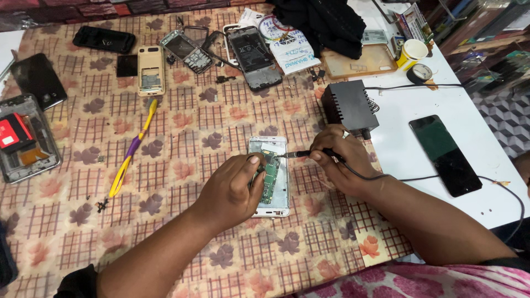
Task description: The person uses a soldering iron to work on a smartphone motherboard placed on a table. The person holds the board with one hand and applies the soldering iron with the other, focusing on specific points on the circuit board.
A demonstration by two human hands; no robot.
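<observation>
White-framed and opened, the phone [269, 176] lies flat on the patterned cloth [182, 127] directly in front of the person, between the two hands. Its long axis runs away from the person, top end toward the far side of the table. One green circuit board [270, 177] sits inside it, along the same axis.

From the head camera, the left hand [232, 190] comes in from the lower left and rests on the phone's left edge, fingers curled over the frame and the board, pinning them down. The right hand [345, 157] comes in from the right and pinches one thin soldering iron [309, 154] like a pen; the iron lies nearly level, across the phone's long axis, with its tip at the upper part of the board. A black cord [441, 177] trails from that hand over the white table [397, 110] on the right. The left hand is the one in contact with the phone; the right reaches it only through the tool.

One black power box [349, 106] stands just beyond the right hand. One dark phone screen [444, 154] lies well apart on the white table. One yellow and purple pry tool [132, 149] lies to the left, near nothing in use. Several more opened handsets lie along the far edge, at least five.
</observation>
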